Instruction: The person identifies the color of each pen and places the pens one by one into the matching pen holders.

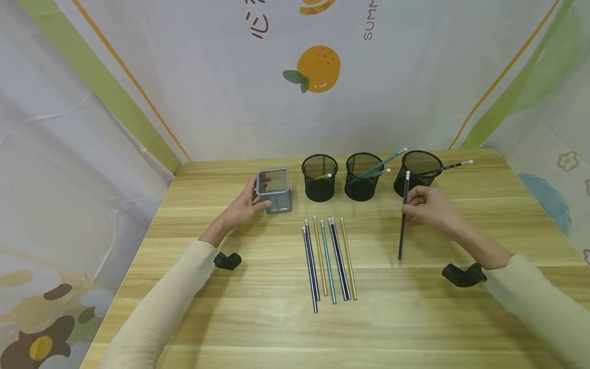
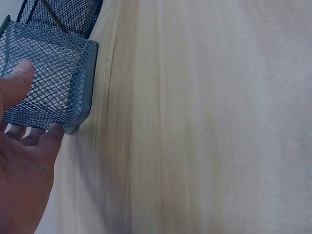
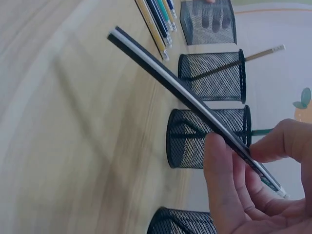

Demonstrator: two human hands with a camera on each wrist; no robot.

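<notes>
My left hand (image 1: 241,207) holds a grey square mesh pen holder (image 1: 279,202) at its left side, thumb across the front and fingers behind. In the left wrist view the thumb and fingertips lie against the mesh of the holder (image 2: 48,83). On the right, my right hand (image 1: 430,206) pinches a black pencil (image 1: 402,238) near its eraser end. The pencil stands nearly upright, eraser up, in front of the rightmost round black mesh cup (image 1: 435,177). That cup contains a black pencil (image 1: 454,166) leaning right.
Several dark, gold and teal pencils (image 1: 325,246) lie side by side mid-table. Behind them, the left round mesh cup (image 1: 319,190) has a gold pencil and the middle cup (image 1: 359,191) two teal ones. A printed curtain (image 1: 221,102) hangs along the table's back edge.
</notes>
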